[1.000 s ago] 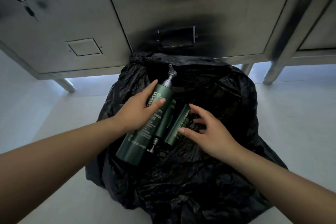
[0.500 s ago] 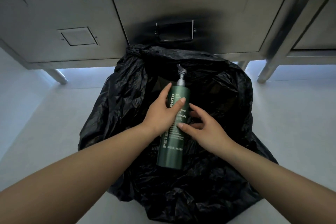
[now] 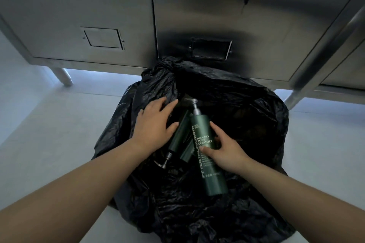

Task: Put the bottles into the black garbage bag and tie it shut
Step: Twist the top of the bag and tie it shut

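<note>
Bag (image 3: 256, 124) of crinkly black plastic under smooth green cylindrical bottles (image 3: 200, 130).

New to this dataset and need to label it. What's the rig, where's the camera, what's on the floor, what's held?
There is no robot: a person works bare-handed. The one camera sits on their head and looks forward and down, so both forearms enter from the bottom. A black bag lies crumpled on the floor before a steel cabinet. Three green things lie on the bag: a large bottle, a small bottle with its pump toward the viewer, and a short tube between them. The right hand grips the large bottle. The left hand rests flat on the bag, touching the small bottle. The bag is not tied.
</note>
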Demonstrator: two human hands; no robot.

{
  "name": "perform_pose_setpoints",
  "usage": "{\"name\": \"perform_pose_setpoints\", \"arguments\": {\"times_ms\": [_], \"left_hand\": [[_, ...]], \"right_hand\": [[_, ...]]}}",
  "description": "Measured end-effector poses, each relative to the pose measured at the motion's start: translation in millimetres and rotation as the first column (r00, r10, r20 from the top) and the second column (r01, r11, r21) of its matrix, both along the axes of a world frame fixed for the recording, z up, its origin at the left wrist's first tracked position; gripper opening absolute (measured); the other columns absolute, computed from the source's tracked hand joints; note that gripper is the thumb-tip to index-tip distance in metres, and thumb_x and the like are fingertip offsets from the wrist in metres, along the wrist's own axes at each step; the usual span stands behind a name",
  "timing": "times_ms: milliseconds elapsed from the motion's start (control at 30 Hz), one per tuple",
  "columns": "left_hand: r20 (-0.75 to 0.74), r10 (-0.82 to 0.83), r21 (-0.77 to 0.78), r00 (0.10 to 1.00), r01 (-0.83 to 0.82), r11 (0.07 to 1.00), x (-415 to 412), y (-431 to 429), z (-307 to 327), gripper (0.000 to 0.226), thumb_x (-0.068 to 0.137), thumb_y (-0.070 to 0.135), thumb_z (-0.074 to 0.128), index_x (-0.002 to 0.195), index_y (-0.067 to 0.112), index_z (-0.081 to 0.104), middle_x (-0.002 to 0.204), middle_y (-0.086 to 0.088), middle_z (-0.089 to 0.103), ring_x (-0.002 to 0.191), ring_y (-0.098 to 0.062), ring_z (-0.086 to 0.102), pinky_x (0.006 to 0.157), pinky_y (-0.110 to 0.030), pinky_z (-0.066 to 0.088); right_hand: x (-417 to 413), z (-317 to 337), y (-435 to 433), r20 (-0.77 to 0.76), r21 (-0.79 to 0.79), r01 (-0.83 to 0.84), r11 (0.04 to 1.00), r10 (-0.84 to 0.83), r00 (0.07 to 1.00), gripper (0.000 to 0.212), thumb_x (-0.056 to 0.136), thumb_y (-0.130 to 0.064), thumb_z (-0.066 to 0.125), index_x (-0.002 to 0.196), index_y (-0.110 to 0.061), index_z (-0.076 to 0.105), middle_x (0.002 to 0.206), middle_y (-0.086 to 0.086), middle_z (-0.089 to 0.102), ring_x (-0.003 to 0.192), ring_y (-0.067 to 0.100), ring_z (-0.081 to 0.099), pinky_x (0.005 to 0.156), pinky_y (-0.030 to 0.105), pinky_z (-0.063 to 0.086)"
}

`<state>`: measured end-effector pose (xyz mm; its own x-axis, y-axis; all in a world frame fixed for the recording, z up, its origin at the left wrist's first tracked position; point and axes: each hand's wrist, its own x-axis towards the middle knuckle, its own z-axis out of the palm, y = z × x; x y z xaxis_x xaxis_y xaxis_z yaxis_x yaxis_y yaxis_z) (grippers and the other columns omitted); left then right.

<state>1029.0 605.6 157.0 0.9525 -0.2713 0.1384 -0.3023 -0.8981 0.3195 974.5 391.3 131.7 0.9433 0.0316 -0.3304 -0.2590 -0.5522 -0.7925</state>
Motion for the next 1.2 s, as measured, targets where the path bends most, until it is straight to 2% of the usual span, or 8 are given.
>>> {"name": "perform_pose_setpoints", "arguments": {"times_ms": [167,300,533,700,833,967,1067,1200], "left_hand": [[-0.124,0.176,0.045,0.977,-0.171,0.984,3.3,24.9,-15.6,0.076,0.085,0.047,0.059,0.147,0.038,0.015,0.159,-0.002,-0.002,0.145,-0.031,0.002,0.108,-0.063,0.024],[-0.174,0.197,-0.087,0.965,-0.214,0.973,4.0,33.4,-23.2,0.08,0.083,0.042,0.063,0.147,0.037,0.015,0.158,-0.007,-0.009,0.144,-0.036,0.005,0.112,-0.053,0.025],[-0.225,0.15,-0.109,0.963,-0.178,0.978,-1.4,36.2,-31.2,0.082,0.085,0.033,0.065,0.147,0.039,0.012,0.157,-0.012,-0.001,0.129,-0.038,0.041,0.099,-0.041,0.042],[-0.129,0.055,-0.043,0.99,-0.061,0.997,-2.6,20.6,-28.8,0.079,0.088,0.024,0.061,0.148,0.036,0.012,0.149,-0.011,0.028,0.106,-0.031,0.057,0.082,-0.042,0.052],[-0.069,0.114,-0.006,0.991,-0.115,0.993,-3.8,-1.9,-24.6,0.074,0.087,0.029,0.06,0.148,0.034,0.017,0.15,-0.012,0.029,0.125,-0.035,0.041,0.09,-0.05,0.048],[-0.038,0.107,0.099,0.994,-0.103,0.99,-5.7,-28.5,-28.2,0.075,0.086,0.036,0.059,0.146,0.039,0.015,0.156,-0.006,0.016,0.144,-0.029,0.009,0.105,-0.069,0.018],[-0.053,0.036,0.15,0.998,-0.028,0.988,-8.8,-49.9,-33.0,0.074,0.087,0.039,0.057,0.146,0.04,0.013,0.156,-0.003,0.017,0.145,-0.026,0.008,0.105,-0.071,0.011],[-0.155,-0.11,0.139,0.982,0.132,0.981,-22.3,-78.3,-40.1,0.071,0.088,0.042,0.055,0.146,0.038,0.015,0.154,0.0,0.023,0.142,-0.025,0.02,0.109,-0.062,0.023]], "right_hand": [[5.9,-10.9,-1.3,-0.107,-0.05,0.095,0.994,-0.1,0.989,0.08,0.078,-0.048,0.068,0.145,-0.032,0.026,0.1,-0.012,0.054,0.082,0.004,0.058,0.062,0.016,0.042],[14.2,-2.4,4.4,0.007,-0.027,0.205,0.978,-0.205,0.979,0.076,0.084,-0.055,0.057,0.146,-0.026,0.026,0.127,0.001,0.053,0.095,0.012,0.051,0.071,0.021,0.041],[-8.3,28.1,-22.6,0.49,-0.362,0.026,0.932,0.166,0.856,0.068,0.083,-0.047,0.062,0.142,-0.025,0.035,0.145,-0.004,0.038,0.132,0.013,0.037,0.103,0.023,0.033],[-1.0,50.8,-82.6,0.682,-0.364,0.301,0.881,0.032,0.73,0.063,0.08,-0.034,0.071,0.136,-0.017,0.046,0.142,0.004,0.042,0.132,0.021,0.037,0.11,0.031,0.028],[-8.8,38.9,-123.0,0.65,-0.321,0.385,0.865,-0.094,0.754,0.07,0.079,-0.039,0.07,0.14,-0.021,0.04,0.148,0.003,0.035,0.136,0.02,0.03,0.11,0.027,0.024],[-33.0,11.9,-150.3,0.555,-0.237,0.407,0.882,-0.221,0.802,0.08,0.076,-0.055,0.064,0.143,-0.026,0.031,0.149,-0.004,0.031,0.137,0.011,0.028,0.11,0.029,0.026],[-65.6,-20.6,-164.9,0.354,-0.189,0.446,0.875,-0.363,0.862,0.085,0.073,-0.056,0.065,0.143,-0.024,0.03,0.148,0.0,0.035,0.134,0.018,0.036,0.109,0.044,0.036],[-110.8,-54.1,-167.3,0.193,-0.248,0.298,0.922,-0.255,0.948,0.079,0.073,-0.058,0.064,0.14,-0.026,0.037,0.139,-0.005,0.046,0.126,0.013,0.045,0.103,0.03,0.039]]}}
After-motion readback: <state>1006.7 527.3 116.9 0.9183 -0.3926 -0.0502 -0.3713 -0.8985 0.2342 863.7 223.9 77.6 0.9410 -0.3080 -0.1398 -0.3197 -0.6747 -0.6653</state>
